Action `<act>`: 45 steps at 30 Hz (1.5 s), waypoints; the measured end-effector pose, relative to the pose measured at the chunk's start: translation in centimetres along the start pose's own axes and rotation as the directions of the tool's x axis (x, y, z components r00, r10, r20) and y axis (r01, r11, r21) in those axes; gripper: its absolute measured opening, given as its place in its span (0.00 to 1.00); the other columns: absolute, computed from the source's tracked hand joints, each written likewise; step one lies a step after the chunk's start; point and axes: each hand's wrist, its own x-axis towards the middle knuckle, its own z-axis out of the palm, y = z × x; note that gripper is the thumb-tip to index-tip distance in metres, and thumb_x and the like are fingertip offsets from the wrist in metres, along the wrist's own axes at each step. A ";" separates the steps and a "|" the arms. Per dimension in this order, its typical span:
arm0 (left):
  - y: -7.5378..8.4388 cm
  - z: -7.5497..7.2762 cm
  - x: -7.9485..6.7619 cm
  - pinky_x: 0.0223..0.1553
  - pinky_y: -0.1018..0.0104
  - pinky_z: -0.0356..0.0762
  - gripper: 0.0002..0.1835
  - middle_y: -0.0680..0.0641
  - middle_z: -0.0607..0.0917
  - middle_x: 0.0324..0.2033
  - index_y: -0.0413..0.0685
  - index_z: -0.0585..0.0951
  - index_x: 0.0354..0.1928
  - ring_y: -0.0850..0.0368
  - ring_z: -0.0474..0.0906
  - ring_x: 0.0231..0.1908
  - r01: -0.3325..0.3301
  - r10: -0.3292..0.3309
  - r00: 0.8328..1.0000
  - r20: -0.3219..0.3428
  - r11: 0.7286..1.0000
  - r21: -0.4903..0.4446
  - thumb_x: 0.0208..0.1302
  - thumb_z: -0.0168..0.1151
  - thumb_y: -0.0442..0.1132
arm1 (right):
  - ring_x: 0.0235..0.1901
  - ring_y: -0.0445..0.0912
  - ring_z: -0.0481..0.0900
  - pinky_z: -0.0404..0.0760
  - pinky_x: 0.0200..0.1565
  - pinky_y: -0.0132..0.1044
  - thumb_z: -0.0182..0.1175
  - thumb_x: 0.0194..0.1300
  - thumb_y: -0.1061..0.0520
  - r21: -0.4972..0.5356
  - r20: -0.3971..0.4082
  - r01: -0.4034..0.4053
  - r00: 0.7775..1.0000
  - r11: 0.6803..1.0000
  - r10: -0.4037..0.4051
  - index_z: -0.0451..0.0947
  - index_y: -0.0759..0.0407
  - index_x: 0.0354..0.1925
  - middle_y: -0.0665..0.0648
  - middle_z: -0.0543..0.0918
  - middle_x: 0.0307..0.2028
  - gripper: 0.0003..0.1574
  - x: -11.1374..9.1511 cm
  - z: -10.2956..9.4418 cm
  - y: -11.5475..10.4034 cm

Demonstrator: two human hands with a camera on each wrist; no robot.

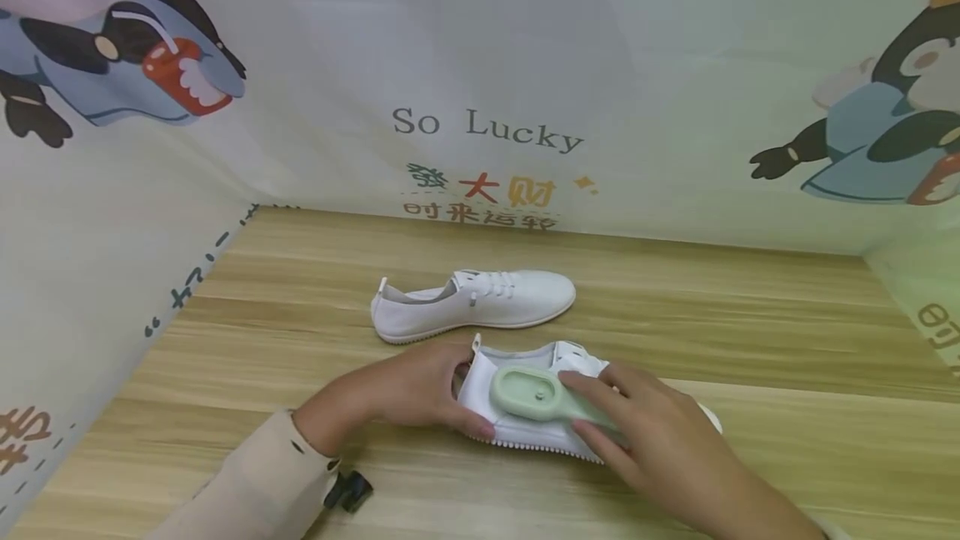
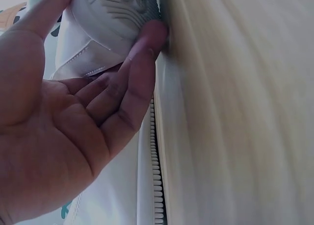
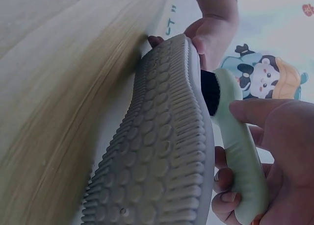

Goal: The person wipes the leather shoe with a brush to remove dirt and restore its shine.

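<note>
A white shoe [image 1: 525, 433] is tipped on its side on the wooden table, its patterned sole [image 3: 152, 137] facing the right wrist camera. My left hand [image 1: 420, 386] grips it by the heel, thumb on the near side and fingers round the back. In my right hand [image 1: 660, 432] is a pale green shoe brush [image 1: 527, 392], held by its handle. The brush's black bristles [image 3: 210, 91] press against the shoe's side near the heel, as the right wrist view shows. My right hand covers most of the toe in the head view.
A second white shoe [image 1: 517, 300] lies just behind, toe to the right. The wooden table [image 1: 750, 307] is walled by a printed cloth [image 1: 480, 40] at the back and sides. A small black object [image 1: 348, 492] sits by my left sleeve [image 1: 255, 473].
</note>
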 end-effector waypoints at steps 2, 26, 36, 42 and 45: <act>0.0 0.0 0.0 0.43 0.68 0.76 0.35 0.59 0.83 0.39 0.49 0.79 0.50 0.65 0.78 0.39 0.004 -0.004 1.000 0.001 1.000 0.016 0.44 0.80 0.59 | 0.30 0.35 0.68 0.71 0.29 0.29 0.66 0.65 0.44 -0.004 -0.007 0.010 1.000 1.000 -0.010 0.81 0.45 0.58 0.45 0.76 0.37 0.25 0.2 0.0 -0.1; 0.2 0.0 -0.5 0.30 0.62 0.82 0.47 0.47 0.84 0.33 0.49 0.57 0.68 0.54 0.83 0.25 0.015 0.001 0.996 0.087 0.981 -0.191 0.54 0.77 0.48 | 0.29 0.34 0.68 0.69 0.27 0.27 0.71 0.59 0.46 -0.040 0.003 -0.089 0.996 0.995 0.089 0.82 0.41 0.59 0.43 0.76 0.35 0.29 -0.7 -0.4 -0.1; 0.0 -0.1 -0.5 0.31 0.59 0.84 0.46 0.45 0.84 0.34 0.47 0.57 0.67 0.55 0.83 0.28 0.031 -0.007 0.995 0.095 0.966 -0.257 0.54 0.77 0.45 | 0.29 0.33 0.67 0.70 0.28 0.26 0.68 0.63 0.43 -0.019 -0.025 -0.026 0.999 0.999 0.025 0.82 0.44 0.59 0.44 0.76 0.36 0.26 -0.6 -0.3 -0.1; 0.1 -0.2 -0.5 0.31 0.60 0.83 0.45 0.45 0.84 0.33 0.46 0.58 0.67 0.54 0.82 0.26 0.011 0.015 0.995 0.098 0.965 -0.261 0.54 0.77 0.44 | 0.29 0.34 0.69 0.71 0.28 0.27 0.69 0.62 0.45 -0.006 -0.017 -0.016 1.000 1.000 0.016 0.81 0.43 0.60 0.45 0.77 0.36 0.27 0.2 0.2 -0.6; 0.2 -0.1 -0.5 0.30 0.62 0.82 0.46 0.46 0.84 0.32 0.46 0.57 0.67 0.53 0.83 0.25 0.007 0.020 0.994 0.105 0.967 -0.255 0.54 0.78 0.44 | 0.29 0.34 0.69 0.71 0.29 0.29 0.67 0.64 0.44 -0.005 -0.024 0.004 1.000 1.000 -0.004 0.81 0.42 0.60 0.45 0.77 0.36 0.26 0.6 0.4 -0.8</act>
